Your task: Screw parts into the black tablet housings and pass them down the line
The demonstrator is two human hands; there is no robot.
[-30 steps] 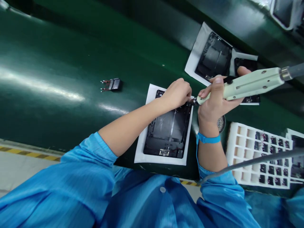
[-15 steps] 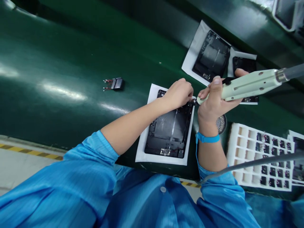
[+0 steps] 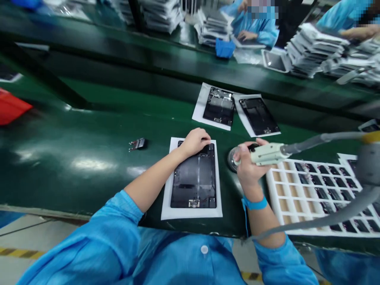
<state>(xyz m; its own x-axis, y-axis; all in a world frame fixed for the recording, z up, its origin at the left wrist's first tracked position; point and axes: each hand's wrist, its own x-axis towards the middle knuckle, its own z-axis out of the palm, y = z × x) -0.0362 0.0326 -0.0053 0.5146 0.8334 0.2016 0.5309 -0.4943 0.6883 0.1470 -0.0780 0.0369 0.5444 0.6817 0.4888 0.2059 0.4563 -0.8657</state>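
Note:
My left hand [image 3: 194, 143] lies with curled fingers on the top edge of a black tablet housing [image 3: 194, 178], which sits on a white sheet [image 3: 191, 214]. My right hand [image 3: 249, 164] is shut around a pale green electric screwdriver [image 3: 265, 154], its grey cable running off to the right. The screwdriver's tip points left, at or just above a round metal screw dish [image 3: 233, 159]. The dish is partly hidden by my fingers. The tip itself is too small to make out.
Two more black housings [image 3: 218, 106] [image 3: 259, 116] lie on white sheets on the green belt [image 3: 89, 130]. A white compartment tray [image 3: 297, 198] stands at right, and a small connector part [image 3: 138, 144] lies left. Co-workers [image 3: 255, 23] sit beyond stacked devices [image 3: 311, 49].
My view has swung up, showing the far bench. The screwdriver has moved right, off the housing, to the screw dish. My left hand has dropped from the tip to the housing's top edge.

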